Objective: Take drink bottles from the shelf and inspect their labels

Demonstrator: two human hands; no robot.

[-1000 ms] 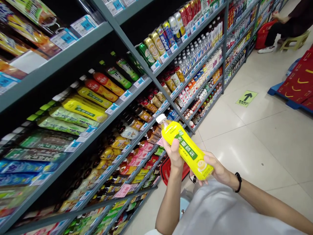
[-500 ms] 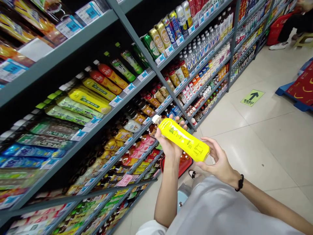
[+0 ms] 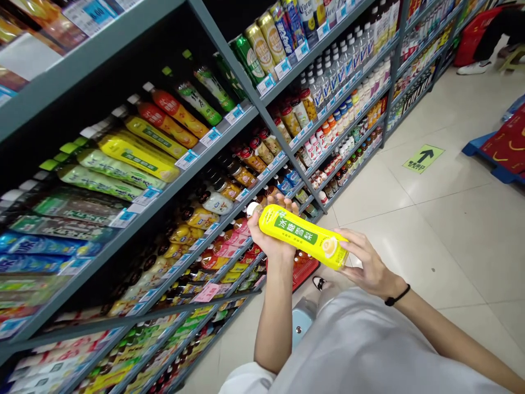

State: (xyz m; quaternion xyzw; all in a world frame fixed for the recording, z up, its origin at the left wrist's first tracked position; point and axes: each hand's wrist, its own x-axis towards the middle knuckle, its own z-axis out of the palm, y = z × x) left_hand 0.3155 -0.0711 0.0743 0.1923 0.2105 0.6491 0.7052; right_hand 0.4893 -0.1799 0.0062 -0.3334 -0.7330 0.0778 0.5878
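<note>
A yellow drink bottle (image 3: 301, 234) with a white cap and a green label panel lies slantwise across both hands in front of my body. My left hand (image 3: 273, 232) is wrapped around the neck end from beneath, its fingertips showing past the far side. At the base end, my right hand (image 3: 367, 262) grips the bottle between thumb and fingers. The panel with large white characters and a pear picture faces up. Similar yellow bottles (image 3: 139, 156) stand on the shelf at the left.
Drink shelves (image 3: 241, 117) with price tags run along the left and far side. A red basket (image 3: 303, 271) sits on the floor below my hands. A blue pallet with red boxes (image 3: 508, 142) stands at right. Beyond, a person's leg and white shoe (image 3: 473, 68) show.
The bottle has been turned about its length, so a green panel and pear picture now face up instead of the small-print side. Both hands stay on it, slightly further left and lower.
</note>
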